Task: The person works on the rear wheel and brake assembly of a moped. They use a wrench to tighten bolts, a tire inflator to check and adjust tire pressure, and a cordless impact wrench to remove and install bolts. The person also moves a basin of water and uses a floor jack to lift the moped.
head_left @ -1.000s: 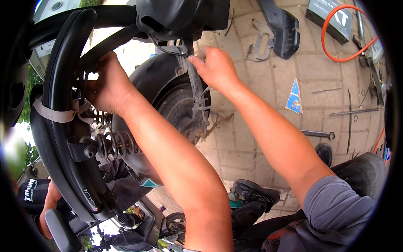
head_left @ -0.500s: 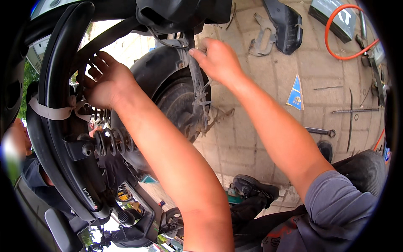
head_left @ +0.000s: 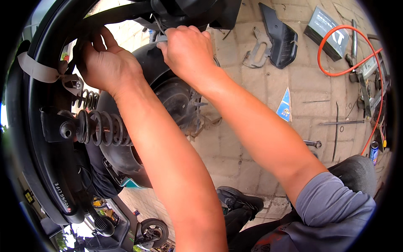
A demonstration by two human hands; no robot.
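A scooter's rear end fills the left side, with a black tire [head_left: 145,59] around a dusty hub and a dark coil spring shock absorber [head_left: 103,128] beside it. My left hand [head_left: 111,67] reaches up under the black frame, palm facing me. Its fingers curl against the dark underside, and whatever they grip there is hidden. Just above the tire, my right hand [head_left: 189,50] is closed, thumb and forefinger at the lower end of a thin grey cable [head_left: 158,23] that hangs from the black housing [head_left: 180,12]. The fingertips are partly hidden.
On the paving lie a black plastic cover [head_left: 279,40], a grey metal bracket [head_left: 258,50], a box [head_left: 327,33], an orange hose [head_left: 321,54], a blue-and-white paper piece [head_left: 284,107], thin rods [head_left: 336,130] and a wrench [head_left: 312,143]. White tape [head_left: 37,69] wraps the frame tube.
My right hand has moved left, from the dusty arm beside the wheel to the cable above the tire. My left hand has shifted slightly higher. The whole view has shifted too.
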